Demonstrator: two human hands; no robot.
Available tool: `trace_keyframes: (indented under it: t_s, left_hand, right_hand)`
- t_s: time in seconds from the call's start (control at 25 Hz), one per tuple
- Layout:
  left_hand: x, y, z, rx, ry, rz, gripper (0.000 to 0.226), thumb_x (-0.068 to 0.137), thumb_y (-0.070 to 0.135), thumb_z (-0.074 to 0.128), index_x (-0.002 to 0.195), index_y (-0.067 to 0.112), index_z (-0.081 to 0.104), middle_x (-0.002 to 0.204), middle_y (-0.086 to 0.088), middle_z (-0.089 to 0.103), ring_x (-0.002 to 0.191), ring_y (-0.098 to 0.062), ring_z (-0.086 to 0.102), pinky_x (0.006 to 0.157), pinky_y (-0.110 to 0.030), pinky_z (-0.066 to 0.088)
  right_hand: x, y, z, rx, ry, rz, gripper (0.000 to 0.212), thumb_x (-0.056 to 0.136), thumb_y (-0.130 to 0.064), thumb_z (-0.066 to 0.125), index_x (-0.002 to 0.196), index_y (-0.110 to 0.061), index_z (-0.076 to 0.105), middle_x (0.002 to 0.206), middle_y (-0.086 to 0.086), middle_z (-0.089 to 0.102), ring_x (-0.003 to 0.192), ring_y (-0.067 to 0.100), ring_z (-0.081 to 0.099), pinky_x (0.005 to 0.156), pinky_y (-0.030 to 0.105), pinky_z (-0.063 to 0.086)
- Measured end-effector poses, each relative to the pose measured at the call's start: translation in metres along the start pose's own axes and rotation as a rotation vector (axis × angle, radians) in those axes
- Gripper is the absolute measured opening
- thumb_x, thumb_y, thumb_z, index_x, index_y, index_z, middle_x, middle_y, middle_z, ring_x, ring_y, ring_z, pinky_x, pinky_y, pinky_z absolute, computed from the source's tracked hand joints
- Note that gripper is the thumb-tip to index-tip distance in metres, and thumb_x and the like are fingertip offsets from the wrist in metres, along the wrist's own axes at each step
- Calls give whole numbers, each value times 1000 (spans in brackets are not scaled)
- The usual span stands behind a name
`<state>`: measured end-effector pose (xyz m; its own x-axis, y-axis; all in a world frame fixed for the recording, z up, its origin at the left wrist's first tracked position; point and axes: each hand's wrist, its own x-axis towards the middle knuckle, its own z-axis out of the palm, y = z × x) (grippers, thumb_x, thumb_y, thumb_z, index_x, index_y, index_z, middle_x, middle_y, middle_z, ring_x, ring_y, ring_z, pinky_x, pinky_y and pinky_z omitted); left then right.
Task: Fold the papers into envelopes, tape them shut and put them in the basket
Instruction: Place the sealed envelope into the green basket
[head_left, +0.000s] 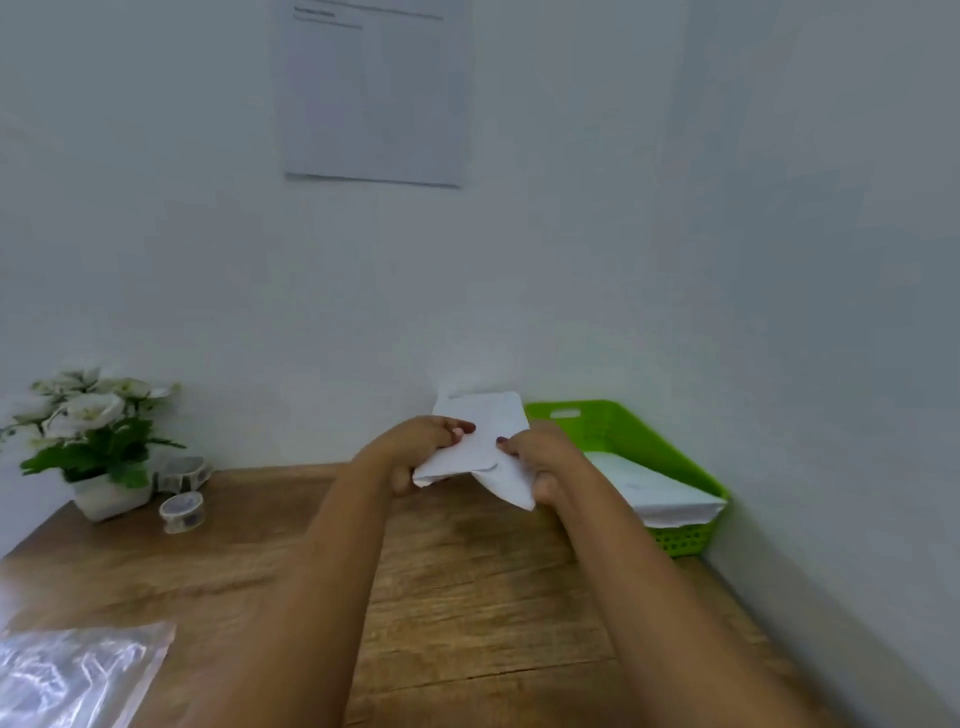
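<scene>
Two bare forearms reached out from me over the brown wood-grain table (467, 597), which filled the lower half of what I saw. On the pale wall behind it hung a white printed sheet (374, 98), its text too blurred for me to read. At the far right, against the wall, sat the bright green perforated plastic basket (618, 431), and a flat white folded paper (660, 493) lay inside it, reaching its near rim. On the far left stood a small white pot of white flowers with green leaves (93, 436). A crinkled clear plastic bag (72, 675) lay at the near left corner. Held up off the table, just left of the basket, was the partly folded white paper (483, 447). My left hand (415, 449) pinched its left edge and my right hand (540, 457) pinched its right edge, both closed on it. Beside the pot rested two small rolls of clear tape (182, 512).
</scene>
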<state>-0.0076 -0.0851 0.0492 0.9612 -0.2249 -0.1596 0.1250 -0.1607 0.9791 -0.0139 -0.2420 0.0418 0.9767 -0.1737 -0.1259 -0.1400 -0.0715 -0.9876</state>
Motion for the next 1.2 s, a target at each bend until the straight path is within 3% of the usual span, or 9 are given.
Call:
trace_keyframes:
  t_s: [0.2, 0.32, 0.4, 0.48, 0.64, 0.84, 0.96, 1.08, 1.2]
  left_hand:
    - [-13, 27, 60, -243, 7, -110, 37, 97, 5, 46, 134, 5, 42, 126, -19, 53, 105, -30, 56, 86, -39, 48]
    - [-28, 52, 98, -357, -6, -246, 19, 98, 2, 42, 114, 9, 49, 111, -16, 60, 87, -26, 59, 65, -32, 53]
    - [-30, 57, 113, -308, -48, -304, 17, 98, 3, 42, 89, 14, 51, 83, -7, 59, 66, -17, 54, 42, -20, 45]
    - [-26, 51, 124, -200, -60, -321, 20, 97, 4, 46, 80, 14, 51, 73, -5, 54, 58, -13, 47, 41, -18, 34]
    - [-18, 38, 142, -113, -18, -340, 16, 94, 2, 50, 80, 9, 55, 74, -9, 52, 58, -16, 44, 44, -22, 32]
    - [-1, 38, 158, 51, 108, -293, 10, 89, 5, 56, 82, 8, 63, 76, -12, 52, 57, -19, 42, 50, -26, 32]
    - [4, 37, 164, 207, 163, -234, 11, 85, 12, 60, 90, 12, 70, 94, -14, 65, 75, -27, 60, 59, -30, 43]
    - [7, 30, 166, 371, 210, -173, 16, 84, 16, 61, 96, 16, 71, 106, -7, 67, 101, -27, 63, 79, -33, 52]
    - [11, 26, 168, 546, 242, -100, 21, 85, 20, 59, 102, 17, 70, 112, -2, 67, 105, -19, 60, 83, -27, 47]
  right_hand:
    - [-25, -31, -68, -38, 51, 113, 20, 88, 7, 55, 107, 9, 60, 96, 21, 64, 67, 24, 58, 57, 31, 47]
    - [-38, -47, -112, -113, 125, 222, 15, 88, 8, 56, 75, 1, 57, 73, 14, 58, 54, 21, 58, 49, 29, 46]
    - [-41, -47, -139, -162, 156, 272, 16, 86, 5, 60, 73, -1, 55, 79, 17, 59, 59, 24, 54, 54, 30, 44]
    - [-39, -39, -157, -200, 183, 300, 6, 85, 3, 64, 83, 5, 58, 92, 21, 59, 65, 23, 52, 61, 31, 43]
    - [-30, -19, -175, -319, 182, 318, 36, 82, -2, 69, 112, 15, 59, 112, 27, 62, 87, 27, 57, 72, 34, 44]
    - [-1, -13, -186, -588, 83, 268, 28, 80, -25, 74, 88, 0, 63, 94, 15, 58, 87, 23, 55, 73, 30, 42]
    - [5, -20, -183, -769, 65, 235, 42, 81, -37, 71, 99, 0, 63, 95, 13, 56, 92, 25, 59, 71, 26, 38]
    - [14, -16, -182, -835, 57, 184, 55, 85, -40, 64, 120, 1, 58, 120, 15, 62, 114, 28, 59, 74, 25, 38]
    - [22, -14, -178, -881, -14, 126, 50, 90, -35, 60, 127, -2, 57, 134, 14, 56, 124, 27, 52, 96, 28, 42]
